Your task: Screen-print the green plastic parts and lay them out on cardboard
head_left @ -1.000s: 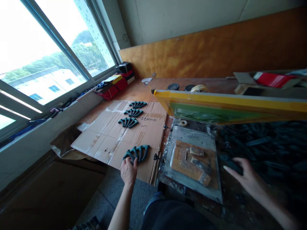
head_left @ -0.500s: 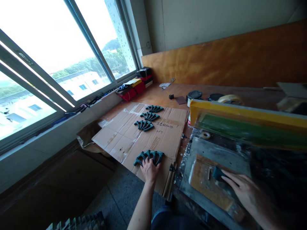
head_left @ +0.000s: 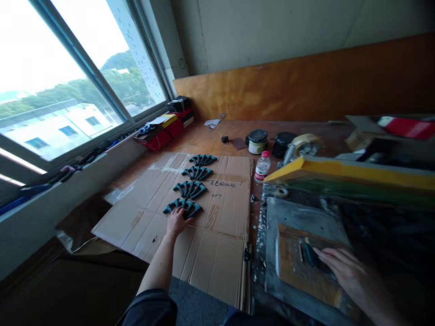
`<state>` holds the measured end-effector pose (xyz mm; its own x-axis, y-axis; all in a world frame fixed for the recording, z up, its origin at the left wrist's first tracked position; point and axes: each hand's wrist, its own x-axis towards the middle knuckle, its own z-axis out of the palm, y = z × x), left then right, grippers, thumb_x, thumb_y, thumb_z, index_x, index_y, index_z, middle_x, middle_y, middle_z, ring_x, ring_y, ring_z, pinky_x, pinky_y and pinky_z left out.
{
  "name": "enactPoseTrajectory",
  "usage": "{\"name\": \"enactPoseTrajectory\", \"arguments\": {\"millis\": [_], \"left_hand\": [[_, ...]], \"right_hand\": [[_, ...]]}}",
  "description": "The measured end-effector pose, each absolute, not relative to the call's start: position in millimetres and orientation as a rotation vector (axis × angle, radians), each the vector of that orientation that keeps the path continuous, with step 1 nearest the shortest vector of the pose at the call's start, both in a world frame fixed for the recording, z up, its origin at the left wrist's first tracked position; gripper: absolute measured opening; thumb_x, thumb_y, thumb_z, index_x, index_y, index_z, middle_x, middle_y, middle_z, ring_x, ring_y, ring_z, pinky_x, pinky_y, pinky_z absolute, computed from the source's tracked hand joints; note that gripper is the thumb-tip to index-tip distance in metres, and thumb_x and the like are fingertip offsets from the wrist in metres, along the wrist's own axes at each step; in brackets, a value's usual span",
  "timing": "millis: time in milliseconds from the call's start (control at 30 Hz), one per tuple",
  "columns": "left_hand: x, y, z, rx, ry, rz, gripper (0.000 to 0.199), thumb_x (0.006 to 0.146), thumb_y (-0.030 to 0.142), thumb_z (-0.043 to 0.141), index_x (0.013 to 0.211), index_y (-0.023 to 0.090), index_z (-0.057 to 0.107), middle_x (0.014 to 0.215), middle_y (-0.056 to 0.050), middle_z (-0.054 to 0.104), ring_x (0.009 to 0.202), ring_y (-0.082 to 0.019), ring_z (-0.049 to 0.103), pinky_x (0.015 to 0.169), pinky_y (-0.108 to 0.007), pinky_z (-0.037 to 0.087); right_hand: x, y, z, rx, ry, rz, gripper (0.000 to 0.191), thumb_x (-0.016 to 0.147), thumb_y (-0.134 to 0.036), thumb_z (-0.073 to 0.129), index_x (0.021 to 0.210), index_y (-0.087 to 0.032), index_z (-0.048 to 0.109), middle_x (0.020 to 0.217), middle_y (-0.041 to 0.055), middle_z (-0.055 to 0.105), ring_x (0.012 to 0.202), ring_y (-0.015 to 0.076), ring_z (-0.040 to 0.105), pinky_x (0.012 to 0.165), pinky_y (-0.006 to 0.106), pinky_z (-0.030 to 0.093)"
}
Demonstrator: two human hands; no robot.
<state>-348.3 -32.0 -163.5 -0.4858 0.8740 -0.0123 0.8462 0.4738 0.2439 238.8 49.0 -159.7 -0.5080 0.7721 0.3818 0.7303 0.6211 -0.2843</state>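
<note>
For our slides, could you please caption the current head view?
Left hand touches fanned teal parts on cardboard; right hand holds another part.

Four fans of dark teal, curved handle-like parts [head_left: 191, 189] line up on cardboard [head_left: 217, 253], receding toward one o'clock. Another part [head_left: 311, 256] slants over a brown board [head_left: 302, 284], at four o'clock from the nearest fan [head_left: 194, 208].

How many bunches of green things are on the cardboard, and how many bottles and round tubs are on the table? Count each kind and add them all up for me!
Green bunches: 4
Bottle: 1
Round tubs: 2
Total: 7
</note>
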Motion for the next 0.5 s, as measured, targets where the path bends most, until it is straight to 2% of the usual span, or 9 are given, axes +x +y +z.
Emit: {"name": "enactPoseTrajectory", "arguments": {"millis": [67,200,267,333,400,467,500], "left_hand": [[-351.0,-33.6,-173.1,1.542,2.566,0.304,0.047,0.075,0.043,0.067,0.114,0.017,0.063,0.136,-0.017,0.053,0.128,-0.035,0.043,0.104,-0.049,0.034],[-337.6,-33.5,-179.7,1.594,2.697,0.269,0.062,0.079,0.047,0.062,0.133,0.018,0.05,0.149,-0.016,0.039,0.138,-0.042,0.026,0.105,-0.064,0.023],[-314.9,-23.5,-165.8,1.63,2.723,0.413,0.062,0.082,0.049,0.058,0.135,0.018,0.048,0.15,-0.016,0.036,0.14,-0.039,0.025,0.108,-0.061,0.023],[-278.6,-4.9,-136.3,1.66,2.624,0.724,0.056,0.084,0.048,0.055,0.131,0.017,0.052,0.146,-0.016,0.042,0.137,-0.032,0.033,0.109,-0.05,0.028],[-230.6,19.5,-93.4,1.633,2.37,1.116,0.052,0.087,0.048,0.051,0.129,0.017,0.054,0.131,-0.015,0.057,0.124,-0.026,0.049,0.103,-0.04,0.038],[-176.6,44.5,-43.4,1.506,1.972,1.423,0.058,0.088,0.053,0.047,0.135,0.019,0.048,0.096,-0.008,0.069,0.09,-0.019,0.064,0.085,-0.033,0.049],[-149.9,55.5,-18.3,1.436,1.747,1.539,0.061,0.089,0.055,0.044,0.138,0.019,0.044,0.077,-0.002,0.067,0.073,-0.015,0.063,0.077,-0.029,0.05]], "right_hand": [[228.0,42.8,-146.5,-1.168,-2.494,0.061,0.042,0.083,-0.018,0.041,0.108,-0.036,0.07,0.102,0.0041,0.069,0.093,0.0213,0.064,0.077,0.033,0.056],[208.0,32.0,-124.3,-1.241,-2.573,-0.165,0.049,0.078,-0.003,0.039,0.111,-0.025,0.068,0.102,0.0056,0.068,0.093,0.0216,0.062,0.075,0.034,0.054],[202.7,28.6,-118.8,-1.272,-2.58,-0.236,0.048,0.079,-0.002,0.042,0.114,-0.024,0.067,0.106,0.006,0.068,0.095,0.0228,0.061,0.077,0.036,0.053],[200.0,28.8,-118.3,-1.263,-2.605,-0.24,0.044,0.085,-0.009,0.046,0.124,-0.023,0.06,0.119,0.0069,0.064,0.106,0.0243,0.058,0.083,0.038,0.051],[198.9,32.6,-123.3,-1.15,-2.688,-0.193,0.046,0.091,-0.025,0.05,0.137,-0.024,0.047,0.137,0.007,0.052,0.122,0.026,0.048,0.095,0.044,0.045],[199.1,38.0,-133.1,-0.942,-2.798,-0.129,0.057,0.092,-0.043,0.05,0.145,-0.025,0.035,0.145,0.0061,0.043,0.132,0.0264,0.037,0.104,0.049,0.035],[199.8,40.3,-138.6,-0.855,-2.835,-0.103,0.062,0.092,-0.049,0.048,0.146,-0.025,0.032,0.146,0.0059,0.042,0.134,0.0265,0.034,0.107,0.051,0.032]]}}
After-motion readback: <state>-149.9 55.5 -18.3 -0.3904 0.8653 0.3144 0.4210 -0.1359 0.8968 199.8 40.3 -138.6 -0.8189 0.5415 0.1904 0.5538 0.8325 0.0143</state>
